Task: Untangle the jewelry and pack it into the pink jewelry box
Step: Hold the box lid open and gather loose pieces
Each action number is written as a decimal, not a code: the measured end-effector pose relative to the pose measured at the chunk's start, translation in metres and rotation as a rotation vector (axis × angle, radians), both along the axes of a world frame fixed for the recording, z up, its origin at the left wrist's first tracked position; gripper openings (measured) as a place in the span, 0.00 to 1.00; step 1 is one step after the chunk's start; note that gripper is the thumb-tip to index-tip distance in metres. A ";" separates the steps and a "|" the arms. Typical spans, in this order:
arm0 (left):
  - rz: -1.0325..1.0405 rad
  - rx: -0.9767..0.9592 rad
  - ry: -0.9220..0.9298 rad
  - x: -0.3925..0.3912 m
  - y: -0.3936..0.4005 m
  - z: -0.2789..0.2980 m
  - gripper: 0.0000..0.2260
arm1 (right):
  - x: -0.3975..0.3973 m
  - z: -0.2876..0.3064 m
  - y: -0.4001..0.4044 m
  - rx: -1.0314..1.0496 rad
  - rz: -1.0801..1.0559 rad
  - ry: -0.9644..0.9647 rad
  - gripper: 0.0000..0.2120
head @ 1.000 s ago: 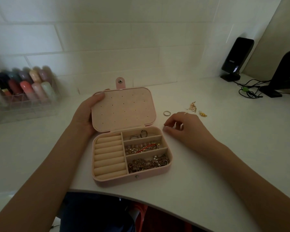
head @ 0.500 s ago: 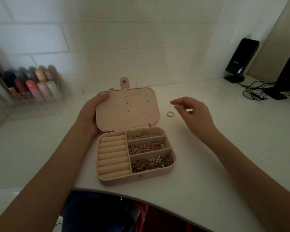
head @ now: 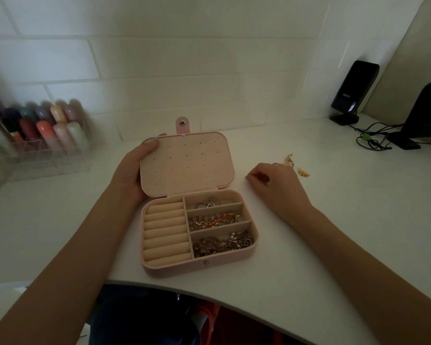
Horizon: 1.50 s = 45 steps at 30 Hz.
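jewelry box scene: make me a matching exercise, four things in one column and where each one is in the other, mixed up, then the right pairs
Things:
1. left hand
2. right hand
3. gold earrings
4. bead bracelet

Places:
A. middle compartment of the jewelry box
B. on the table, just right of the box lid
C. gripping the lid's left edge
D. loose on the table beyond the right hand

Pairs: 1-C, 2-B, 3-D, 4-A
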<state>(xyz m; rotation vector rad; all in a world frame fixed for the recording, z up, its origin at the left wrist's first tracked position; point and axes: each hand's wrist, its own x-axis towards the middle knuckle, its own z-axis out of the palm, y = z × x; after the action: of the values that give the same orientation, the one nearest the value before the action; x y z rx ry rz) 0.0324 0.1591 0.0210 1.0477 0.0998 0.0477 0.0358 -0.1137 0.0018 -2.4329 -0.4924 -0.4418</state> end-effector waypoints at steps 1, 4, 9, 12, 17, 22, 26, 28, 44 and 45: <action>0.003 0.000 0.000 0.000 0.000 0.000 0.07 | -0.007 0.005 0.004 0.157 0.032 0.030 0.03; 0.001 -0.010 0.001 -0.001 0.000 0.001 0.07 | -0.029 0.021 0.016 0.424 0.213 0.073 0.01; 0.004 -0.032 0.013 -0.002 -0.001 0.002 0.06 | -0.038 0.022 0.025 0.234 0.375 0.042 0.03; 0.009 -0.033 0.011 -0.003 -0.001 0.001 0.06 | -0.034 0.016 0.025 0.138 0.344 0.040 0.06; 0.013 -0.023 0.007 -0.004 -0.001 0.002 0.06 | -0.005 0.021 -0.012 0.273 -0.021 -0.134 0.11; 0.018 -0.019 0.022 -0.004 -0.002 0.003 0.06 | 0.037 0.008 -0.057 0.134 -0.259 0.044 0.19; 0.015 -0.015 0.027 -0.004 -0.002 0.004 0.06 | 0.062 -0.003 -0.067 -0.070 -0.213 0.127 0.18; 0.010 -0.015 0.039 -0.004 -0.002 0.004 0.07 | 0.066 -0.005 -0.068 -0.079 -0.224 0.102 0.15; 0.194 0.396 0.077 0.007 -0.057 0.006 0.09 | -0.021 0.079 -0.031 1.012 0.217 0.510 0.08; 0.214 0.538 0.043 0.008 -0.061 0.004 0.10 | -0.027 0.078 -0.026 1.026 0.239 0.528 0.08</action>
<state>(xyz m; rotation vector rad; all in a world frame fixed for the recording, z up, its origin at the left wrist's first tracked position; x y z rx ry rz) 0.0403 0.0982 0.0251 1.5720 0.2471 0.2575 0.0085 -0.1396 0.0800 -1.3844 -0.2204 0.0747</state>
